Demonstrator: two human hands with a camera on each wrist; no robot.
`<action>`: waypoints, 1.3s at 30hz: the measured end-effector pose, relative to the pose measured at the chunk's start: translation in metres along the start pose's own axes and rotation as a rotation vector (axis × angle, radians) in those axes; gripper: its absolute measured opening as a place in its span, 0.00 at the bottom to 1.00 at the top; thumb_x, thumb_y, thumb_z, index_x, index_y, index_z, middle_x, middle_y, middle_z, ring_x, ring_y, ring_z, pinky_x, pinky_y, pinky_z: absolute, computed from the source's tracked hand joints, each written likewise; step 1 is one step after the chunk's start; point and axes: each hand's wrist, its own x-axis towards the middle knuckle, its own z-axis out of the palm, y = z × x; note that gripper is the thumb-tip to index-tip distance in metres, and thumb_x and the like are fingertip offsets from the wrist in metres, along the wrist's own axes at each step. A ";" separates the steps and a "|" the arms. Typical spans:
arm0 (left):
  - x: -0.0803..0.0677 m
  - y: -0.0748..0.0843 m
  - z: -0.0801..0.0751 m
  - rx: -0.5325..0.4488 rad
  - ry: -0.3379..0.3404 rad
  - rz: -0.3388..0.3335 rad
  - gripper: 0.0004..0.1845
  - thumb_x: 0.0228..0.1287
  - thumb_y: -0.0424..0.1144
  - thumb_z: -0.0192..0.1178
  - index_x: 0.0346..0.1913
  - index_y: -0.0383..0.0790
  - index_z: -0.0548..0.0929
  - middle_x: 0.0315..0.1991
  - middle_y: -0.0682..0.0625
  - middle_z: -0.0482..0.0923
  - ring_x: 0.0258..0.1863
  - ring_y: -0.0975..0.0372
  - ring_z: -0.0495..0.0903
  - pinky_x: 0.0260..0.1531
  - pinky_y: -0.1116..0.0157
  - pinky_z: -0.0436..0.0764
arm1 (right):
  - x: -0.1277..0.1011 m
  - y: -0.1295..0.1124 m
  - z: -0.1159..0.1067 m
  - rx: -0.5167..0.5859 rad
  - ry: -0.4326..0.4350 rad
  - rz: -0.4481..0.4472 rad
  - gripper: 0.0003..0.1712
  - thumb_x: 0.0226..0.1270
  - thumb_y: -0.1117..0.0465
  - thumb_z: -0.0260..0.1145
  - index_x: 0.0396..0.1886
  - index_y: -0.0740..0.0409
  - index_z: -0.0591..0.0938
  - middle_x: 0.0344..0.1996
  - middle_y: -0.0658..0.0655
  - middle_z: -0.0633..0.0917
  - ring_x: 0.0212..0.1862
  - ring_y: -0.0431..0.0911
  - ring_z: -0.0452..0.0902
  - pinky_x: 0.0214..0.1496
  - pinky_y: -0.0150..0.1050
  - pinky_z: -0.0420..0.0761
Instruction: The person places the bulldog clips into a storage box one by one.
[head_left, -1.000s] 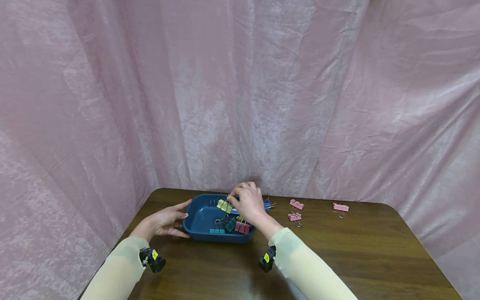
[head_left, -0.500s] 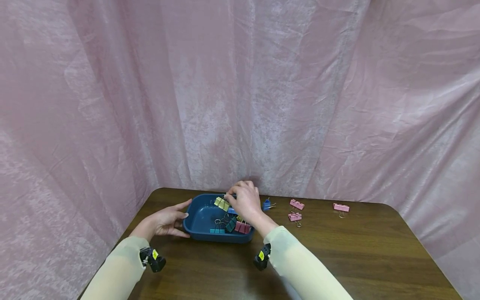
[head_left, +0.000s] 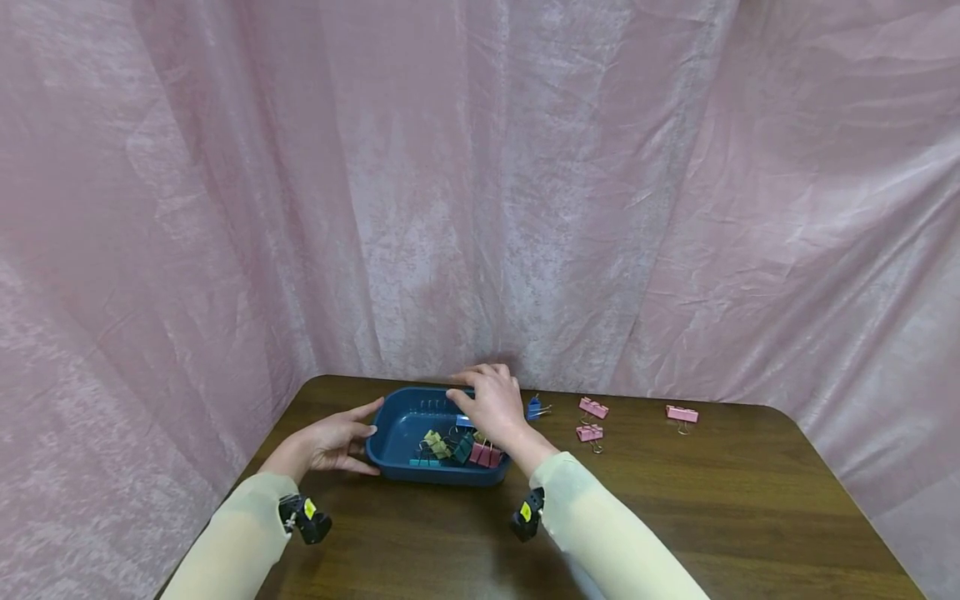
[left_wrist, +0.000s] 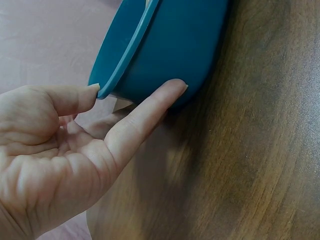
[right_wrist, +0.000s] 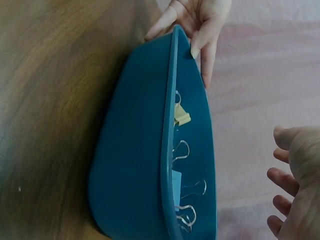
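Note:
My left hand (head_left: 337,439) holds the left end of a blue plastic tray (head_left: 442,476). Its thumb tip is at the rim and its extended fingers lie along the outer wall. Above the tray's right part, my right hand (head_left: 492,404) is spread with nothing between the fingers; in the right wrist view those fingers (right_wrist: 285,180) hang loosely apart. Inside the tray lie binder clips: a yellow one (head_left: 436,444), a dark green one (head_left: 462,448), a red one (head_left: 486,455), a turquoise one (head_left: 424,462) and a blue one (head_left: 465,422). The right hand partly hides the tray's far right corner.
On the brown wooden table (head_left: 675,500), a blue binder clip (head_left: 534,408) lies just right of the tray. Farther right are pink binder clips (head_left: 594,407), another pink clip (head_left: 589,433) and a third pink clip (head_left: 682,414). A pink curtain (head_left: 480,208) hangs behind the table.
The right hand carried the yellow binder clip slightly left, then let it go; the clip dropped into the tray near the turquoise one. The right fingers have spread. The left hand stays put.

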 end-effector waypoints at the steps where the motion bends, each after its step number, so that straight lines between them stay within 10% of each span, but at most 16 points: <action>1: 0.000 0.000 0.000 0.002 0.001 0.001 0.35 0.83 0.30 0.41 0.84 0.53 0.44 0.76 0.23 0.46 0.67 0.28 0.65 0.48 0.36 0.81 | -0.001 0.001 -0.001 -0.001 0.000 0.002 0.22 0.74 0.42 0.64 0.61 0.42 0.86 0.62 0.50 0.80 0.65 0.52 0.66 0.64 0.54 0.68; 39: -0.003 0.002 0.003 0.008 -0.021 -0.002 0.35 0.83 0.31 0.40 0.84 0.52 0.42 0.77 0.23 0.42 0.69 0.28 0.62 0.50 0.36 0.80 | -0.012 0.031 -0.044 0.015 0.097 0.004 0.21 0.72 0.45 0.68 0.59 0.45 0.87 0.57 0.52 0.83 0.63 0.53 0.68 0.64 0.55 0.67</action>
